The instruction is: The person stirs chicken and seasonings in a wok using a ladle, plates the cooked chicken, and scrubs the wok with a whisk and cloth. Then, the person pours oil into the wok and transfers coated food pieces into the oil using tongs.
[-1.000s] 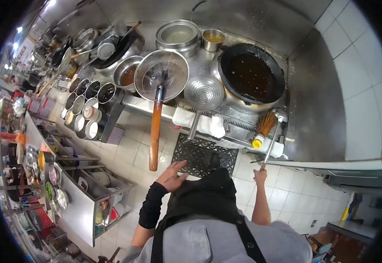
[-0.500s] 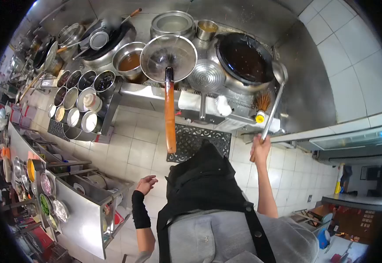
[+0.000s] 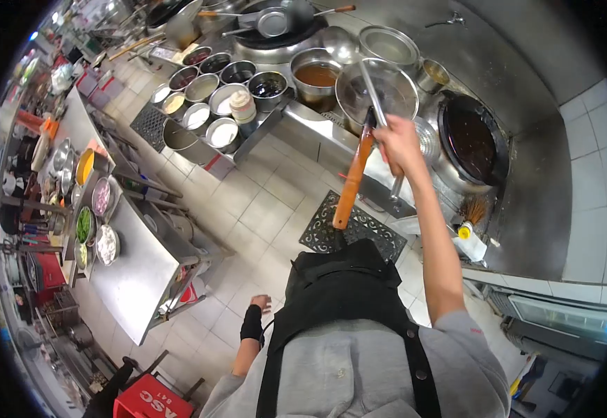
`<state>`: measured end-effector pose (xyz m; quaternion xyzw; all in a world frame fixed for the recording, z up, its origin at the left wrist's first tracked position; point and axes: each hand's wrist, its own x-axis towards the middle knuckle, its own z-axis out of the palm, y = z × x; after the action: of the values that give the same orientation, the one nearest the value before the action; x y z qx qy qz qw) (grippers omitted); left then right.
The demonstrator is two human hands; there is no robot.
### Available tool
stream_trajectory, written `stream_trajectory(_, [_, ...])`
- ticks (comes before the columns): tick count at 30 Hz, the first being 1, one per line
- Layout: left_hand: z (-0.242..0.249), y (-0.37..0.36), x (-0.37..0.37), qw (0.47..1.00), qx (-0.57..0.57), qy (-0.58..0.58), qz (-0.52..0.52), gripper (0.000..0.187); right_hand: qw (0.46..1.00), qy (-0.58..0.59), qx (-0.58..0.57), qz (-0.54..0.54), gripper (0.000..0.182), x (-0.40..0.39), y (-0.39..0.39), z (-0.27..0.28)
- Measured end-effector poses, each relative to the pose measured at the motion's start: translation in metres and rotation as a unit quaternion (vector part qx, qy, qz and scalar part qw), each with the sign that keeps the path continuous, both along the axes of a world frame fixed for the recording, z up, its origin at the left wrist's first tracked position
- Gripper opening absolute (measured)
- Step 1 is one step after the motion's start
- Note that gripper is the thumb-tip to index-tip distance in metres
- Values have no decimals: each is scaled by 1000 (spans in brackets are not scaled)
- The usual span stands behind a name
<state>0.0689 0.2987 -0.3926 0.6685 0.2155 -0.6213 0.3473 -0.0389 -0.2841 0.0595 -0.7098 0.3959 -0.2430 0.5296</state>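
My right hand (image 3: 401, 146) is closed around the handle of a long metal ladle (image 3: 371, 87). The ladle's bowl (image 3: 340, 46) is up near the pot of brown liquid (image 3: 315, 75). Below the ladle, a round strainer (image 3: 402, 87) with a long wooden handle (image 3: 353, 182) rests across the stove edge. Partly hidden behind my right forearm is a perforated skimmer (image 3: 427, 139). My left hand (image 3: 261, 302) hangs low by my side over the floor, fingers loosely apart, with nothing in it.
A wok of dark liquid (image 3: 472, 136) sits on the right burner, beside a bristle brush (image 3: 472, 207). Several seasoning pots and a squeeze bottle (image 3: 242, 104) stand left of the stove. A steel counter (image 3: 133, 268) and a red crate (image 3: 152, 398) are at left.
My right hand has carried the ladle from beside the wok leftward and up over the strainer. The view has turned left. My left hand stays low at my side.
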Motion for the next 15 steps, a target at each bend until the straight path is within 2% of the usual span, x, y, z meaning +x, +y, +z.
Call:
stream_trajectory(1, [-4, 18, -12, 1000, -1, 10, 25, 23, 996, 82, -43, 0, 12, 27, -27, -18])
stream_trajectory(3, [-5, 41, -35, 999, -4, 9, 43, 24, 978, 184, -97, 3, 14, 78, -30, 8])
stream_trajectory(6, [-12, 63, -64, 998, -19, 1, 61, 24, 970, 228, -84, 15, 18, 124, -46, 8])
stream_trajectory(9, [-27, 74, -88, 996, -45, -14, 70, 25, 971, 228, -64, -8, 13, 152, -64, -5])
stream_trajectory(12, [-51, 83, -111, 993, -91, -32, 61, 26, 978, 206, 24, -6, 13, 172, -96, -32])
stream_trajectory(14, [-61, 78, -122, 988, -138, -53, 46, 26, 978, 133, 160, -17, 12, 171, -95, -21])
stream_trajectory(15, [-52, 67, -123, 984, -161, -67, 24, 26, 971, 81, 225, -25, 11, 169, -96, -19])
